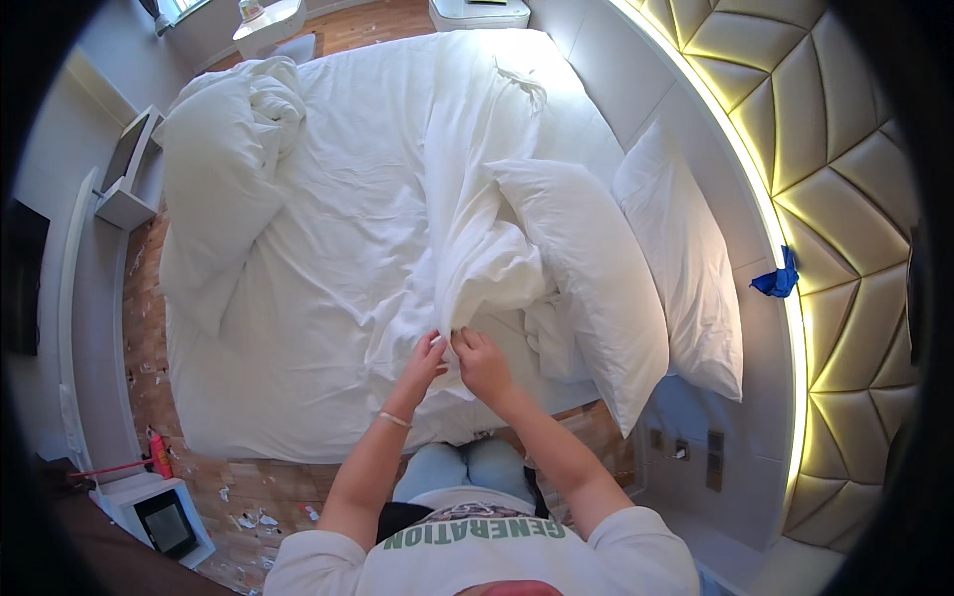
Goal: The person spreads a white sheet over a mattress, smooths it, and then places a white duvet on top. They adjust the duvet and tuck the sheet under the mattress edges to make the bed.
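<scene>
A white duvet cover lies bunched along the bed, and its near edge is pinched between my two hands. My left hand grips the fabric with closed fingers. Close beside it, my right hand holds the same cloth, fingers curled over the edge. Under and left of the bunched cloth spreads a wrinkled white sheet over the mattress. To the right of my hands rest two white pillows, the nearer pillow and a farther pillow by the headboard.
A rumpled white duvet hangs over the bed's left edge. Scraps of litter dot the wooden floor. A padded headboard wall with a light strip stands at right, with a blue cloth on it. A white nightstand stands beyond the bed.
</scene>
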Action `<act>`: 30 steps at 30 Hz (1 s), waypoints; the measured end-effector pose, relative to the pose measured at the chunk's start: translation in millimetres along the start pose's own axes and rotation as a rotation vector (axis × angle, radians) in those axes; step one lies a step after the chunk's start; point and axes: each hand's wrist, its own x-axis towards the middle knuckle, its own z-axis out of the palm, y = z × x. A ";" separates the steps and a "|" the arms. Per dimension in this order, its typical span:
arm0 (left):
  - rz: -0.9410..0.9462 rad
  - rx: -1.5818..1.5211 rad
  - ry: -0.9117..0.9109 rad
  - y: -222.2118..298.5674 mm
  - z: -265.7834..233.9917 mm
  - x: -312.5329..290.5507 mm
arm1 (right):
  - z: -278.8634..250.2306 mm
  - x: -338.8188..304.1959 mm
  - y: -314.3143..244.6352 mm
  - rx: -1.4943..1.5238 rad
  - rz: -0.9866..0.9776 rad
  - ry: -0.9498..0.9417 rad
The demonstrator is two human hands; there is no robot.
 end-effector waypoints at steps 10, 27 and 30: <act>0.158 0.331 -0.087 -2.9 51.5 42.7 | -31.1 -46.1 21.8 -0.020 0.344 -0.074; -0.200 0.015 -0.567 -41.2 215.4 29.1 | -126.3 -95.6 237.0 -0.438 0.813 -0.046; -0.232 0.021 -0.433 -33.0 229.1 31.5 | -140.4 -79.8 257.1 -0.262 0.891 0.054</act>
